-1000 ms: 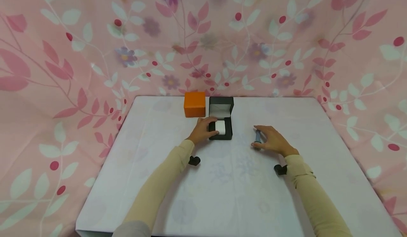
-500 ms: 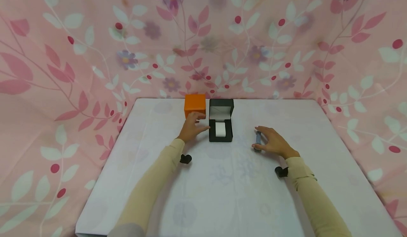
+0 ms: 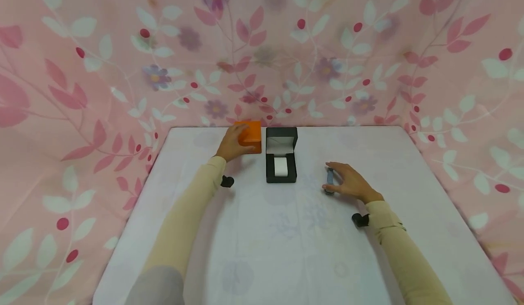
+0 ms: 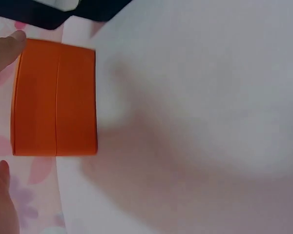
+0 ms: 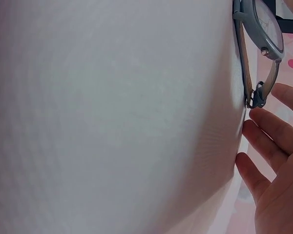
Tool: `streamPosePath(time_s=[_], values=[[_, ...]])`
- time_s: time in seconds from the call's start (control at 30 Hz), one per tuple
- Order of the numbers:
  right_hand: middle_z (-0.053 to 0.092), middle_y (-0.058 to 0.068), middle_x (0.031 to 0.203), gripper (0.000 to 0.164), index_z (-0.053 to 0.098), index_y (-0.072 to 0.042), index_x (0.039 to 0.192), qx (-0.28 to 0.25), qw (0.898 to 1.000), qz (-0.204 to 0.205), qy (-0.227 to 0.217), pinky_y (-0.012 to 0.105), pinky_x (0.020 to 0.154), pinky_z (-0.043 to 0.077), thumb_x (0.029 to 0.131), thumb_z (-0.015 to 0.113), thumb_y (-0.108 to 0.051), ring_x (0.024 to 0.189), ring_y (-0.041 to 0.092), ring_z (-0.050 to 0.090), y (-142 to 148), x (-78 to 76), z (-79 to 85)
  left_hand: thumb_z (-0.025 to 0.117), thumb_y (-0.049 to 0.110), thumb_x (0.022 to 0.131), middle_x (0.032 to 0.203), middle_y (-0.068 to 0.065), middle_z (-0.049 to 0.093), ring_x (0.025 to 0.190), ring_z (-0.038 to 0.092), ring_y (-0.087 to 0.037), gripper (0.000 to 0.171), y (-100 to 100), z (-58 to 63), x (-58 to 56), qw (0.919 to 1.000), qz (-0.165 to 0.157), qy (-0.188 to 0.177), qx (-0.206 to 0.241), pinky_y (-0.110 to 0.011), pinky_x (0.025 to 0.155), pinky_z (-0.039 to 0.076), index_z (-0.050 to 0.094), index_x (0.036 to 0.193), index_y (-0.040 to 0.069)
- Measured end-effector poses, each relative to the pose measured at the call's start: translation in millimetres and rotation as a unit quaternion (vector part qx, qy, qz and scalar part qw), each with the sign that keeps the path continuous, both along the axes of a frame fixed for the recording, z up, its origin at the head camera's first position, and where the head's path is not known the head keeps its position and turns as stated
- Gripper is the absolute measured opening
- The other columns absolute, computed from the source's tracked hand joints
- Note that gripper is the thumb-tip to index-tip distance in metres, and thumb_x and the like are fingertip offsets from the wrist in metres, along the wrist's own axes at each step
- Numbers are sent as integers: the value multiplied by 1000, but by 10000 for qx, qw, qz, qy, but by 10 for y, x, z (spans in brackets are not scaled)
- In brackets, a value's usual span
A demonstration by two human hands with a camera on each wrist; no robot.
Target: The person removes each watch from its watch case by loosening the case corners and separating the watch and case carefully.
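Note:
In the head view, my left hand [image 3: 231, 142] is at the left side of a closed orange box [image 3: 250, 132], its fingers and thumb spread. The left wrist view shows the box's seamed side [image 4: 56, 102], with the thumb [image 4: 7, 48] overlapping one corner and a fingertip [image 4: 2, 170] past the opposite end; contact cannot be told. Over a wristwatch [image 3: 330, 176] with a blue-grey strap, my right hand [image 3: 351, 182] hovers or rests, thumb and fingers at opposite ends. Up close, the watch case [image 5: 263, 29] is metal and the strap is buckled; extended fingers [image 5: 273, 131] lie near the buckle.
Right of the orange box stands a black watch box [image 3: 269, 173], lid raised, with a white cushion [image 3: 280, 166] inside. A white cloth covers the table [image 3: 278, 250]. Pink floral fabric [image 3: 262, 59] hangs behind and at both sides.
My left hand has let go of the black box and moved left and back to the orange box. The right hand stays at the watch; the view has shifted slightly.

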State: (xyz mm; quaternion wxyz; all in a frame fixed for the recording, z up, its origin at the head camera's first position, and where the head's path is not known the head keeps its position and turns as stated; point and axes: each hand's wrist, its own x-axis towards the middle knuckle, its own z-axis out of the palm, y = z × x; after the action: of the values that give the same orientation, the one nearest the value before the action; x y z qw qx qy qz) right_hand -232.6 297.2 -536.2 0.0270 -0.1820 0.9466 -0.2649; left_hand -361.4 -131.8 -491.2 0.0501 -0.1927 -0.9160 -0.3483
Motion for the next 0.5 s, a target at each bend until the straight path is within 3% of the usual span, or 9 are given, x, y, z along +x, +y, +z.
streamPosePath(time_s=[0.13, 0.5], values=[[42, 10, 149, 91, 42, -12, 148, -85, 9999, -60, -81, 55, 111, 27, 78, 71, -63, 137, 32, 35, 29, 14, -16, 85, 40, 75, 156, -5, 26, 141, 24, -29, 93, -6, -40, -162, 9987, 3, -452, -222, -49, 113, 27, 37, 152, 18], [39, 7, 152, 91, 39, -16, 150, -268, 9991, -130, -294, 54, 112, 26, 80, 68, -64, 139, 30, 33, 63, 21, 17, 89, 37, 68, 160, -10, 13, 145, 12, -31, 112, -12, -102, -437, 9921, 275, -1154, -418, -50, 116, 20, 24, 155, 10]])
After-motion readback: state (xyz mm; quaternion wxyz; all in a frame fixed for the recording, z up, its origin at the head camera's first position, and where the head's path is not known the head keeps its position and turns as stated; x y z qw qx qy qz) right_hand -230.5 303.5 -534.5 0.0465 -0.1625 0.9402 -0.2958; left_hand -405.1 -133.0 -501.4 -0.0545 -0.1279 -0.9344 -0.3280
